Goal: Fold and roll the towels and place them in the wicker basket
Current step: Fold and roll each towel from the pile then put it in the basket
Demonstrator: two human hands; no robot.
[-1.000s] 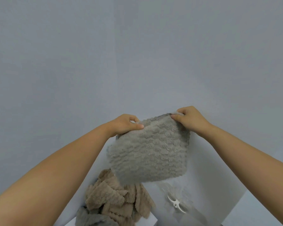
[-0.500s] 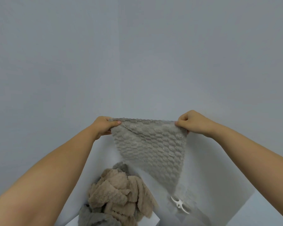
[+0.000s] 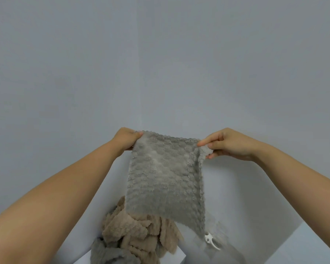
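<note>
A grey textured towel (image 3: 164, 178) hangs spread out in the air in front of me. My left hand (image 3: 127, 138) pinches its top left corner and my right hand (image 3: 225, 143) pinches its top right corner. The towel's lower edge dangles over a heap of beige towels (image 3: 133, 235) lying on the white table (image 3: 246, 197). A darker grey towel (image 3: 111, 254) lies at the front of that heap. No wicker basket is in view.
A small white plastic hook or clip (image 3: 211, 241) lies on the table to the right of the heap, below the hanging towel. The table's right edge (image 3: 301, 221) runs diagonally. A plain grey wall fills the background.
The towel has gone from bunched and skewed to hanging flat and square. My left hand moved left and up along the top edge, and both hands now hold it level.
</note>
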